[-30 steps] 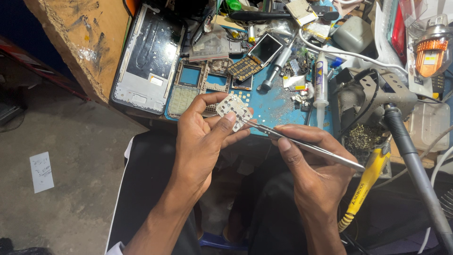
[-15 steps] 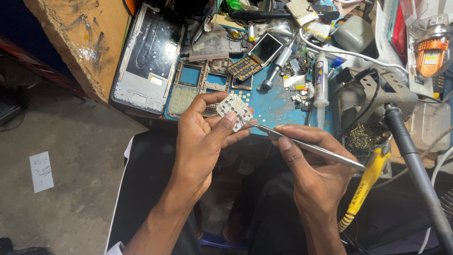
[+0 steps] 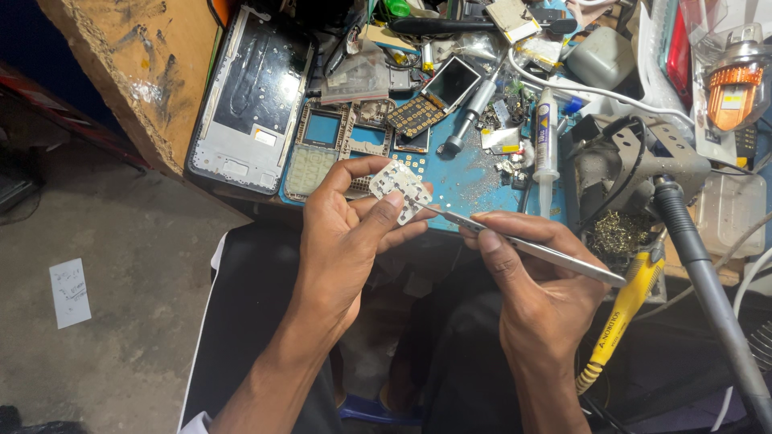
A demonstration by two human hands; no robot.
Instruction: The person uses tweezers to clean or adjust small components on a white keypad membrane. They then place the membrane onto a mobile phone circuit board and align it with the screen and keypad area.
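My left hand (image 3: 350, 233) pinches a small white keypad sheet (image 3: 400, 186) with round dome contacts between thumb and fingers, just above the near edge of the blue work mat (image 3: 466, 181). My right hand (image 3: 535, 277) grips long metal tweezers (image 3: 523, 245). Their tip touches the lower right edge of the keypad sheet. Both hands hover over my lap, in front of the bench.
The bench holds a large phone frame (image 3: 253, 100), several keypad phone parts (image 3: 338, 141), a white syringe tube (image 3: 546, 133), a soldering iron stand (image 3: 635, 173) with brass wool and a yellow-handled iron (image 3: 623, 309). A wooden board (image 3: 141, 60) lies left. Bare floor with a paper scrap (image 3: 70, 291) is below left.
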